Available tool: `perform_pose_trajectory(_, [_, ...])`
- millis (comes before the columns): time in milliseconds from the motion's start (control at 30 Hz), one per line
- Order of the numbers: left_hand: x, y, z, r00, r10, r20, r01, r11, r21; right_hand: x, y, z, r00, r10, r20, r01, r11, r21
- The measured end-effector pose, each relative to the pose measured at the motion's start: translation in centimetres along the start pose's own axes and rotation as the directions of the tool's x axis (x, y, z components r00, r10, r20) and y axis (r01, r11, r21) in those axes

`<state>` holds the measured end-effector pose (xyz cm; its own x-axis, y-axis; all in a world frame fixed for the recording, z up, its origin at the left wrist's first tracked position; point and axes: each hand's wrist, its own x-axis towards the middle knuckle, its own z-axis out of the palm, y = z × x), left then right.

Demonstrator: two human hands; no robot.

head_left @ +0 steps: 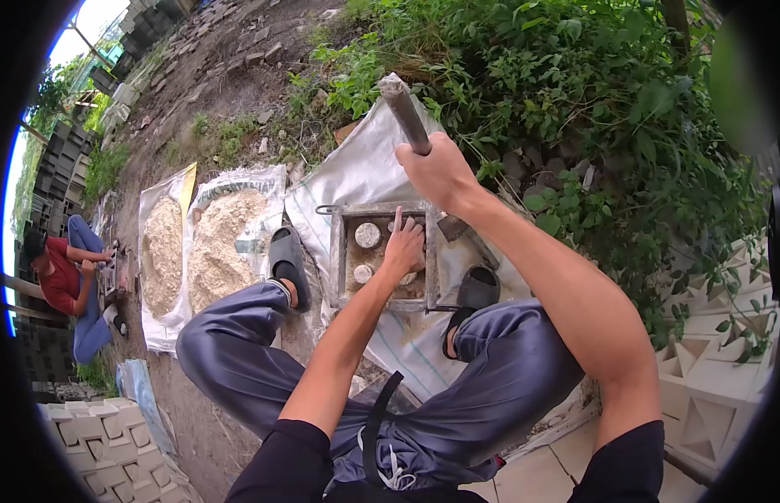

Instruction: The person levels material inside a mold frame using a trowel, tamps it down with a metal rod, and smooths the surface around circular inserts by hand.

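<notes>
My right hand (pixel 441 172) is wrapped round the handle of a hammer-like tool (pixel 405 113), raised above the ground. A block-like piece (pixel 452 227) shows below my right wrist; whether it belongs to the tool I cannot tell. My left hand (pixel 404 246) reaches into a rectangular frame mould (pixel 338 261), index finger stretched out, fingers over its right part. Inside the mould, round pale plugs stand in brownish material, one plug (pixel 367 235) at the upper left and another (pixel 362 273) below it. Others are partly hidden by my left hand.
Two sacks with heaps of pale powder (pixel 228 226) lie left of the mould. White sheeting (pixel 356 163) is spread under and behind it. My sandalled feet flank the mould. Another person (pixel 59 272) sits at the far left. Patterned blocks (pixel 712 427) stand at the right, greenery behind.
</notes>
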<state>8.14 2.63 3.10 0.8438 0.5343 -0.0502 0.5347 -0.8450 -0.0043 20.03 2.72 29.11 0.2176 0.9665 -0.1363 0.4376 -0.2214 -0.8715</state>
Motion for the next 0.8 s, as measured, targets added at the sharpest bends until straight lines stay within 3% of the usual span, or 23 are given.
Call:
perform_pose_trajectory(167, [-2.5, 1.2, -0.3, 0.998, 0.049, 0.051, -0.051, 0.998, 0.045, 0.0, -0.5, 0.0, 0.999, 0.007, 0.047, -0.007, 1.0, -0.02])
perform_pose_trajectory(267, [-5.2, 2.6, 3.2, 0.965, 0.134, -0.226, -0.107, 0.986, 0.129, 0.2, -0.2, 0.5, 1.0, -0.008, 0.011, 0.008, 1.0, -0.022])
perform_pose_trajectory(300, [-5.9, 2.7, 3.0, 0.964, 0.133, -0.228, -0.105, 0.985, 0.134, 0.1, -0.4, 0.5, 0.999, -0.005, 0.036, 0.007, 0.999, -0.04])
perform_pose_trajectory(333, [-6.7, 2.8, 2.9, 0.976, 0.184, -0.119, -0.174, 0.981, 0.089, 0.0, -0.6, 0.5, 0.998, -0.001, 0.061, 0.004, 0.998, -0.058])
perform_pose_trajectory(433, [-8.3, 2.6, 2.8, 0.977, 0.197, -0.078, -0.205, 0.974, -0.098, -0.2, -0.7, 0.9, 0.997, -0.029, 0.068, 0.032, 0.999, -0.043])
perform_pose_trajectory(600, [-9.3, 1.1, -1.2, 0.907, 0.409, 0.103, -0.415, 0.908, 0.053, -0.1, 0.2, 1.2, 0.998, -0.02, 0.054, 0.022, 0.999, -0.046])
perform_pose_trajectory(667, [-10.3, -1.1, -1.4, 0.828, 0.556, -0.081, -0.56, 0.826, -0.056, 0.1, 0.4, 1.1, 0.999, -0.03, 0.032, 0.031, 0.999, -0.036])
perform_pose_trajectory(700, [-11.1, -2.5, -1.7, 0.826, 0.558, -0.074, -0.562, 0.825, -0.054, 0.1, 0.4, 0.9, 0.998, -0.037, 0.044, 0.039, 0.997, -0.061])
perform_pose_trajectory(767, [-12.4, -4.6, -2.0, 0.936, 0.329, -0.127, -0.343, 0.933, -0.107, 0.1, 0.4, 0.7, 0.998, -0.04, 0.052, 0.044, 0.996, -0.083])
perform_pose_trajectory(800, [-12.9, -5.1, -2.0, 0.935, 0.331, -0.124, -0.345, 0.933, -0.106, 0.1, 0.5, 0.8, 0.998, -0.044, 0.054, 0.048, 0.995, -0.085])
